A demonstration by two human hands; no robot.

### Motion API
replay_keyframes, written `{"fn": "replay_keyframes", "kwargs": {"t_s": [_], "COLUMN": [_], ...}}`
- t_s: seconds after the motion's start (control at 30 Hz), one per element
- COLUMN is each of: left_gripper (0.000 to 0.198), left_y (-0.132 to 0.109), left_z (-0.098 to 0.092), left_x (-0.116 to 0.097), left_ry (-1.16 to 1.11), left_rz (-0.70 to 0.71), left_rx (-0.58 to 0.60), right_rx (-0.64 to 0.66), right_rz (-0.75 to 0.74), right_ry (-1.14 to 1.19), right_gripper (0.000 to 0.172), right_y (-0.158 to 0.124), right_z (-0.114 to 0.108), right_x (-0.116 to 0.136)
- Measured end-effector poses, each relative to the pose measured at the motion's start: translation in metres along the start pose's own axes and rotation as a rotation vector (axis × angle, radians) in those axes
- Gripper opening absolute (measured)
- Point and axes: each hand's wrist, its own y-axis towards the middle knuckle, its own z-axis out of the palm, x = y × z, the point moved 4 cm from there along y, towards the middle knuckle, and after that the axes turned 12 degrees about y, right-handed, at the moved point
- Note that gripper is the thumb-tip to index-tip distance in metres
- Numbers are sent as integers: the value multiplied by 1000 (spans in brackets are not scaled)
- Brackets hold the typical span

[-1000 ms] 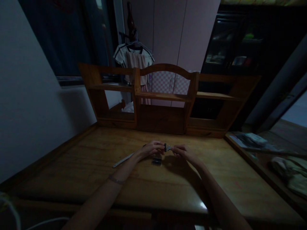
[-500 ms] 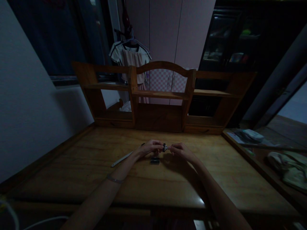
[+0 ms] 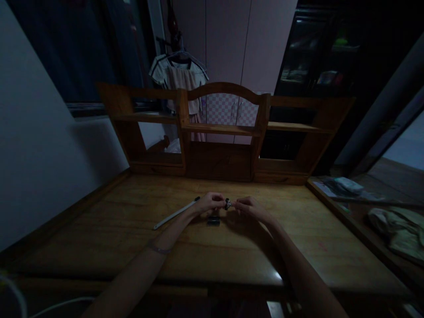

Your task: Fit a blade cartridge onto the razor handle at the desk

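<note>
While both hands meet above the worktop (image 3: 225, 260), roughly midway between its left and right edges, a small dark part (image 3: 227, 204) sits between the fingertips. Left hand (image 3: 212, 202): thumb and fingers pinching the part's left side. Right hand (image 3: 250, 206): thumb and index apparently pinching a thin pale bit at its right side; other fingers curled in. Exact fingertip contact too small to tell.

Likely gripped from opposite sides so one hand steadies the part and the other works it; held clear of the wood, probably to leave room for fingers and a view of it.

Two short dark pieces (image 3: 213, 220) lie just on the near-edge side of the left hand, side by side, long sides roughly parallel to the near edge; presumably put there to be within easy reach. Pale stick (image 3: 174, 215) lies slantwise, dark tip toward the far edge, other end toward the near left corner, partly behind the left wrist; probably out of the way there. Shelf unit (image 3: 225, 129) stands along the far edge.

Looks: held part is tiny, blackish, with lighter metal-like glints; outline compact, maybe rounded, detail lost in dim light. Pieces on the wood: dark, flat-looking, slightly shiny, markings unreadable.
</note>
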Motion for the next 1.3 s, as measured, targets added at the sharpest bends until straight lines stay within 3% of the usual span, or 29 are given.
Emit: {"fn": "replay_keyframes", "kwargs": {"t_s": [0.4, 0.9, 1.1, 1.3], "left_gripper": [30, 33, 28, 53], "left_y": [4, -1, -2, -4], "left_z": [3, 3, 4, 6], "left_x": [3, -3, -1, -5], "left_ry": [58, -411, -497, -510], "left_rz": [59, -27, -9, 20], "left_rx": [-150, -53, -1, 29], "right_rx": [-18, -37, -11, -10], "right_rz": [10, -13, 0, -40], "right_ry": [-35, 166, 229, 251], "right_gripper": [53, 49, 49, 47], "right_y": [3, 3, -2, -5], "right_z": [0, 2, 6, 7], "right_x": [-6, -3, 5, 12]}}
